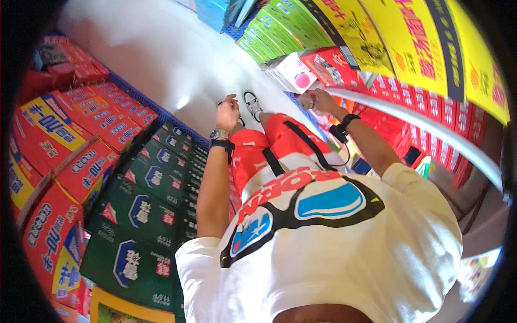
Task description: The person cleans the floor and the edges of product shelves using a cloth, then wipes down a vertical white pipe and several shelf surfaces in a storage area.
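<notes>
My left hand (228,114) hangs free over the aisle floor, with a metal watch (219,134) on its wrist. Its fingers are loosely bent and apart, and I see nothing in them. My right hand (321,102) is closed beside the right-hand shelf, its fingers round something small and brownish that I cannot make out. Just beyond that hand stands a white box with a pink round print (293,74), next to a red box (331,67). A black wrist strap (350,119) with a small dark device sits on the right wrist.
Stacked dark green cartons (141,210) and red cartons (86,167) line the left. Green boxes (283,29) stand at the far right. Yellow hanging signs (404,37) and a pale curved shelf edge (431,126) flank my right arm. The pale tiled floor (156,59) runs between.
</notes>
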Tool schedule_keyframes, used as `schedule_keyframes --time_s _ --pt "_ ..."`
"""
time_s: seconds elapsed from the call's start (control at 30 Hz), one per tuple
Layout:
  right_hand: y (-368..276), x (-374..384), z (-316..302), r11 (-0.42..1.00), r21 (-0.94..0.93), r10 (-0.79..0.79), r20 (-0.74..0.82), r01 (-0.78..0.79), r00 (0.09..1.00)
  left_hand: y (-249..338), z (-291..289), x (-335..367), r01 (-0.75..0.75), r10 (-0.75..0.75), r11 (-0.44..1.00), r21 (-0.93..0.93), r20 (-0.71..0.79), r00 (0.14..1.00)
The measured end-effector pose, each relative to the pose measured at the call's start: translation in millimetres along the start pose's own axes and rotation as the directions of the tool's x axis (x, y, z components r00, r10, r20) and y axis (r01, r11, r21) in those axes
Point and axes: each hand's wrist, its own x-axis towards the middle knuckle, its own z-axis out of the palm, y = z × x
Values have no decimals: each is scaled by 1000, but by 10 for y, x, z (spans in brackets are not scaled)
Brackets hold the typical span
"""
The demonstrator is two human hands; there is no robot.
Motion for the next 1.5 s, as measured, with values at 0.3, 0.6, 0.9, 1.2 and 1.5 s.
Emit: schedule_keyframes --time_s 0.3,0.6,0.9,1.2,1.5 --pt "518 -2783 131 902 96 424 -30 -420 905 -23 -533 -196 -104 103 994 17 44 994" --pt "539 -3097 280 863 221 483 -94 -455 871 -352 -735 -528 -150 130 962 230 97 987" --pt "824 -3011 298 845 477 446 -381 -241 809 7 -220 -1042 -149 66 936 319 254 965" --pt "2044 -5271 1075 752 606 532 -327 -260 781 2007 1836 -1215 -411 319 850 330 298 900" --pt "2996 -7055 -60 800 600 551 -743 14 381 5029 4093 -2449 -814 790 520 -258 509 343"
